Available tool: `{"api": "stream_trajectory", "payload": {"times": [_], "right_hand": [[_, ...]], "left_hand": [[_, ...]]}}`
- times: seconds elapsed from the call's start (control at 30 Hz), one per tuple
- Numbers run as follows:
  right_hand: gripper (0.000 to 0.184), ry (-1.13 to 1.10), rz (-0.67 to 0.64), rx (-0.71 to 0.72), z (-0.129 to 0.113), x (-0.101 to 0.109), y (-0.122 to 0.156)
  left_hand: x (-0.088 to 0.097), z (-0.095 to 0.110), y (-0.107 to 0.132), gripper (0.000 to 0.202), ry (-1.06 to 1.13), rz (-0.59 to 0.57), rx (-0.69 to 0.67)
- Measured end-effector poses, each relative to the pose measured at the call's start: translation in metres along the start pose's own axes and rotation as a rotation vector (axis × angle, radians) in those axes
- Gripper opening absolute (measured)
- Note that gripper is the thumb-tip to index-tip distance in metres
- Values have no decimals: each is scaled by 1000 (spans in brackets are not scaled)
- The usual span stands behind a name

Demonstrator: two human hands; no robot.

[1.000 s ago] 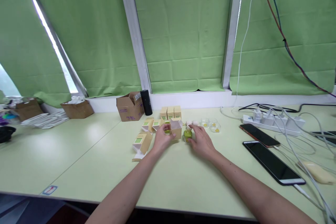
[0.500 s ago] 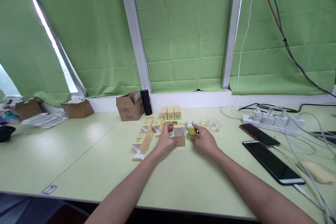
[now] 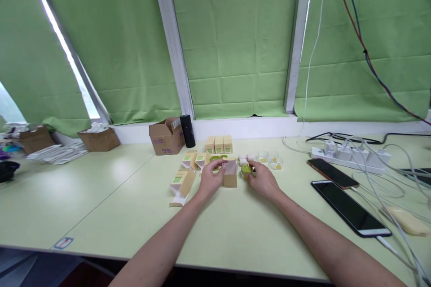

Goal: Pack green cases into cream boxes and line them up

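Note:
An open small tan carton [image 3: 230, 182] stands upright on the table in front of me, its pale inside showing. My left hand [image 3: 210, 181] pinches its left side between thumb and fingers. Just right of the carton, my right hand [image 3: 264, 180] grips a small green-topped container [image 3: 246, 169] with its fingertips. Behind the carton lie green pieces [image 3: 219, 157], partly hidden by my left fingers. Pale pinkish rolls [image 3: 243, 160] lie behind the container, and clear cups with yellow spots [image 3: 275, 164] are beyond my right hand.
Opened cartons [image 3: 184, 180] lie to the left, and several closed ones [image 3: 218, 145] stand in a row behind. A brown cardboard box [image 3: 166, 136] and a black cylinder [image 3: 187, 131] are farther back. At right are phones [image 3: 352, 206], a power strip [image 3: 343, 159] and loose cables.
My left hand has shifted its hold: the thumb has moved up from the carton's front to its left edge. My right hand and the green-topped container have barely moved.

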State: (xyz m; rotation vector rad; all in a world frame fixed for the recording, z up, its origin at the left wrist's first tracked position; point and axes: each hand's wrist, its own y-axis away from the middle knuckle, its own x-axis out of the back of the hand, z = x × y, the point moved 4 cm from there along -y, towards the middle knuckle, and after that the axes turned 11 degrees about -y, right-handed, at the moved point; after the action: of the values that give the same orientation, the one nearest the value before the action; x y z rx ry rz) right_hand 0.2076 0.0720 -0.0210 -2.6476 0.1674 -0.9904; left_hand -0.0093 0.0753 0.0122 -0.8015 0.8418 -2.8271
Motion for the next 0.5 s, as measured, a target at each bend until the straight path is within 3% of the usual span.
{"api": "stream_trajectory", "payload": {"times": [0.13, 0.33, 0.5], "right_hand": [[40, 6, 11, 2, 0, 0, -1], [40, 6, 6, -19, 3, 0, -2], [39, 3, -10, -12, 1, 1, -2]], "left_hand": [[-2, -5, -2, 29, 81, -5, 64], [-7, -16, -6, 47, 370, -138, 180], [-10, -21, -8, 58, 452, -196, 249]]}}
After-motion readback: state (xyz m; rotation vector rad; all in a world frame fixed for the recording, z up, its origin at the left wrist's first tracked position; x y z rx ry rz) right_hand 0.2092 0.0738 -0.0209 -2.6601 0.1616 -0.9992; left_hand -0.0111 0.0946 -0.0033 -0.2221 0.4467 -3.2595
